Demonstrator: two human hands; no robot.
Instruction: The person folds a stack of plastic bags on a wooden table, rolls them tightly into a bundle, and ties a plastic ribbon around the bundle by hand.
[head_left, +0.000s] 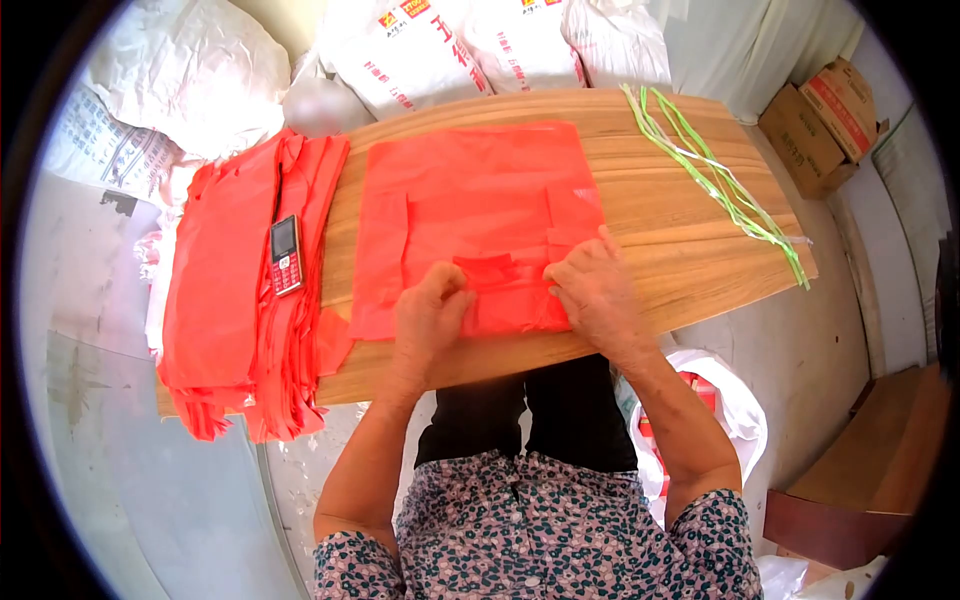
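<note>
A red non-woven bag [470,215] lies flat on the wooden table in front of me, with folded strips down both sides and a small raised flap near its front edge. My left hand [432,308] is closed, its fingers pinching the bag's material left of the flap. On the right side of the flap, my right hand [597,295] grips the bag with curled fingers near its front right corner. The fingertips of both hands are partly hidden.
A thick pile of red bags [225,280] lies at the table's left end, with a mobile phone [286,256] on top. Green and white ties [715,180] lie on the table [690,270] at right. White sacks [405,60] stand behind; a white plastic bag [740,410] stands below.
</note>
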